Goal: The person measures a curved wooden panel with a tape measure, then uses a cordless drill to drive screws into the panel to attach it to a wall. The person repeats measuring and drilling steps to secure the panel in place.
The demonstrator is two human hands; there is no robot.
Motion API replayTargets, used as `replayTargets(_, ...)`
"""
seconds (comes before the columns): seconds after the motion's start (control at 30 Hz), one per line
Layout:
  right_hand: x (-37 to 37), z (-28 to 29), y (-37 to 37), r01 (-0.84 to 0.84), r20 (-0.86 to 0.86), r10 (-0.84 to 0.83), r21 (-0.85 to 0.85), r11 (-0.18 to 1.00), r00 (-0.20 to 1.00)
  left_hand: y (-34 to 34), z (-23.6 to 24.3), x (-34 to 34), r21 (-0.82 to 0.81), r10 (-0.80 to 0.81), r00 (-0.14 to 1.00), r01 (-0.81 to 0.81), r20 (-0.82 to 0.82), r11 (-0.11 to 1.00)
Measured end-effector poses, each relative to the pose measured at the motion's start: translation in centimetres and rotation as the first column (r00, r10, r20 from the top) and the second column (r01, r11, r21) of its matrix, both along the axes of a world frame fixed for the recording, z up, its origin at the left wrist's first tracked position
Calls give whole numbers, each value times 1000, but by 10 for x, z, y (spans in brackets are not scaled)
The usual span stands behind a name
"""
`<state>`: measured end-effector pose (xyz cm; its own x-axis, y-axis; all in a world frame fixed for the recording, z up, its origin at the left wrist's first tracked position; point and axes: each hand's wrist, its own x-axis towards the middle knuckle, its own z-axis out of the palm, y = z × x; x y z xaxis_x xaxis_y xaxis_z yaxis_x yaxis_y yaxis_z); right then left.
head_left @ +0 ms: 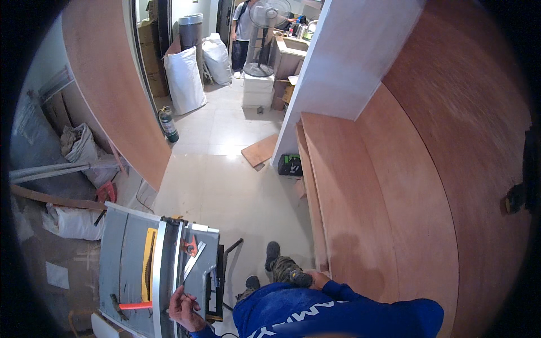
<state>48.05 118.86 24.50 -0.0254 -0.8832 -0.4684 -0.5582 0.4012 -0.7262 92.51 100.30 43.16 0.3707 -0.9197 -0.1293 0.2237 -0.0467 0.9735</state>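
Observation:
At the lower left is a grey table saw [127, 248] with a silver rail fence [160, 265] across its top. My left hand [186, 311] is over the near part of the saw, fingers partly bent and apart, fingertips close to the blade end of a combination square [194, 262] with an orange head. A yellow insert strip [149, 265] and a red-orange push stick [135, 306] lie left of the fence. Beside my leg, my right hand [320, 280], partly hidden by my blue sleeve, is closed around a dark, rounded object [301, 278] whose kind I cannot make out.
A long plywood bench [349, 169] runs along the right. Ahead on the tiled floor lie a loose board [261, 150] and a black-green case [289, 164]. Farther off are a green cylinder [168, 124], white sacks [185, 81], a standing fan [260, 39] and another person [242, 31].

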Motion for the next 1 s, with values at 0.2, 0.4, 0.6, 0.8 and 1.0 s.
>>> replayTargets(0.2, -44, -32, -33, 112, 50, -111, -18, 994, 993, -85, 12, -104, 15, -226, 956, 232, -185, 972)
replayTargets(0.4, -123, 4, -125, 93, -72, -78, 236, 967, 994, -173, 1, -233, 29, -396, 877, 419, -273, 907)
replayTargets(0.6, -203, 69, -226, 333, 324, -267, -166, 928, 908, -271, 11, -342, 34, -626, 763, 638, -164, 769)
replayTargets(0.8, -251, 90, -312, 716, 52, -724, -214, 665, 688, -340, 9, -401, 198, -700, 701, 712, -139, 673)
replayTargets(1.0, -285, 106, -360, 872, 210, -865, 90, 480, 455, -415, -38, -432, 361, -784, 606, 767, -135, 530)
